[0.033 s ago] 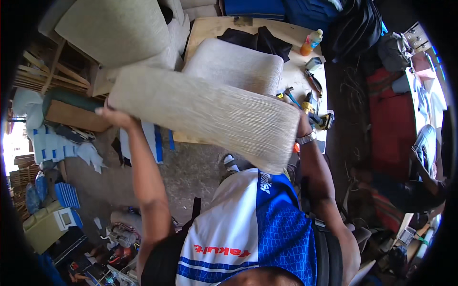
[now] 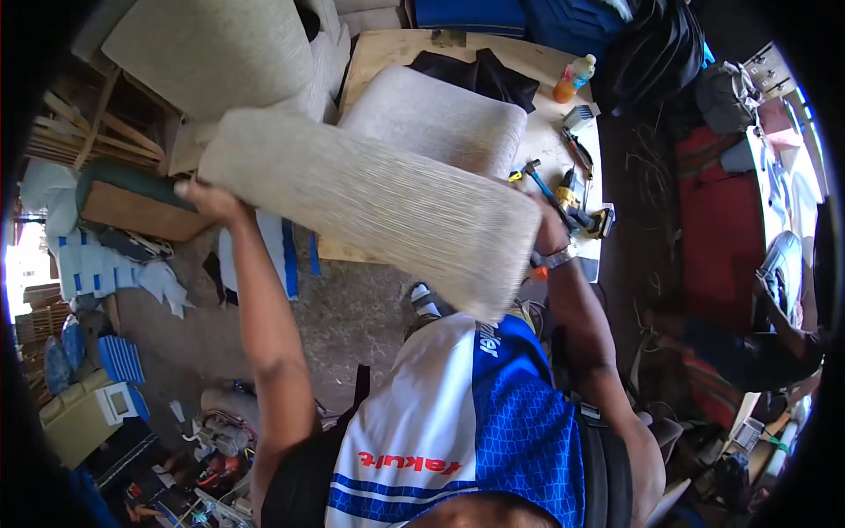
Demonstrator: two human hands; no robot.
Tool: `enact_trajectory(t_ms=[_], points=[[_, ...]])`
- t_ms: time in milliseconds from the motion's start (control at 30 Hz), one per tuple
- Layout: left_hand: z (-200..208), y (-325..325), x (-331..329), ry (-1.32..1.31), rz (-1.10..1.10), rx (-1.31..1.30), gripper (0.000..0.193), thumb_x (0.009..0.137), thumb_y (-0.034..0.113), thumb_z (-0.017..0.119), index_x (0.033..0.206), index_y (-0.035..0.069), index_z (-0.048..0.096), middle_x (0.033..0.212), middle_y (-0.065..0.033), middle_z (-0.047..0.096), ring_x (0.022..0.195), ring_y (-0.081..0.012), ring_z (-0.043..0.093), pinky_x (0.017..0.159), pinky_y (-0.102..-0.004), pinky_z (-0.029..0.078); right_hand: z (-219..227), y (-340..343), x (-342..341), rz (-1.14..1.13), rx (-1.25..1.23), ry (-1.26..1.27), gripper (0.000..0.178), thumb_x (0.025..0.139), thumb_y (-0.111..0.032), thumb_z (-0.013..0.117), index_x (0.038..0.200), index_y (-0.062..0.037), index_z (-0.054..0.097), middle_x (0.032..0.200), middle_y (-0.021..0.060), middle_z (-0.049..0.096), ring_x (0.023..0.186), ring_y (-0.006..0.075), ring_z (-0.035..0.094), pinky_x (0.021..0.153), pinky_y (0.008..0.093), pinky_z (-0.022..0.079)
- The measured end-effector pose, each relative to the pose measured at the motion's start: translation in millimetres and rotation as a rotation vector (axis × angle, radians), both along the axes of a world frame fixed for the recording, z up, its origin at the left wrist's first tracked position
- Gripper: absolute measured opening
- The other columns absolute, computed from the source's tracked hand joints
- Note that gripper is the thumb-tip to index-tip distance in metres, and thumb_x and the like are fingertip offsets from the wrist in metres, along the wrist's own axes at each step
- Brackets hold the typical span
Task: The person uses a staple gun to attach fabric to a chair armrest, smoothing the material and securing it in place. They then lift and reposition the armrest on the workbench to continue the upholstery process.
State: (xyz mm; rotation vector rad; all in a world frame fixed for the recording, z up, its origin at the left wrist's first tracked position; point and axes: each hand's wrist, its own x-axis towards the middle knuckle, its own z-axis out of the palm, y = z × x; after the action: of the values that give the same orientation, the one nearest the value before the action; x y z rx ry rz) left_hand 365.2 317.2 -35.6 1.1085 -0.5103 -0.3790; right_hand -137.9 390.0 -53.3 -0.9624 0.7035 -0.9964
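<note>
I hold a long beige ribbed cushion point(image 2: 370, 207) in the air in front of me, tilted down to the right. My left hand point(image 2: 207, 201) grips its left end, arm raised. My right hand point(image 2: 547, 231), with a watch on the wrist, grips the right end and is partly hidden behind the fabric. Behind the cushion, a second beige cushion point(image 2: 436, 114) lies on a wooden table point(image 2: 387, 53).
On the table lie a black cloth point(image 2: 480, 75), an orange bottle point(image 2: 572, 79), a hammer point(image 2: 535, 176) and a yellow drill point(image 2: 583, 209). A third cushion point(image 2: 211, 53) and wooden frames point(image 2: 79, 132) stand at upper left. Blue-white scraps point(image 2: 97, 264) litter the floor. Another person point(image 2: 748, 352) sits at right.
</note>
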Motion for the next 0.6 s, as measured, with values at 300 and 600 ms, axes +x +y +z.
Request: enact_trajectory(t_ms=[300,600], points=[[-9,126,-107,0.250,-0.366,0.026,0.062,0.104,0.057,0.034,0.127,0.002,0.052,0.121,-0.0094,0.059,0.113,-0.0223,0.054,0.099,-0.0379,0.038,-54,-9,67,0.494,-0.207,0.316,0.074,0.101,-0.058,0.041,0.154,-0.0082,0.030,0.155,0.0184,0.037,0.145,0.0277,0.032,0.118,0.0394,0.026],[-30,295,-286,0.192,-0.153,0.024,0.063,0.106,0.051,0.026,0.132,-0.001,0.051,0.135,-0.0143,0.056,0.125,-0.0251,0.053,0.110,-0.0410,0.036,-120,-14,73,0.442,-0.240,0.286,0.064,0.105,-0.051,0.037,0.153,-0.0081,0.034,0.152,0.0177,0.041,0.140,0.0258,0.038,0.115,0.0357,0.029]])
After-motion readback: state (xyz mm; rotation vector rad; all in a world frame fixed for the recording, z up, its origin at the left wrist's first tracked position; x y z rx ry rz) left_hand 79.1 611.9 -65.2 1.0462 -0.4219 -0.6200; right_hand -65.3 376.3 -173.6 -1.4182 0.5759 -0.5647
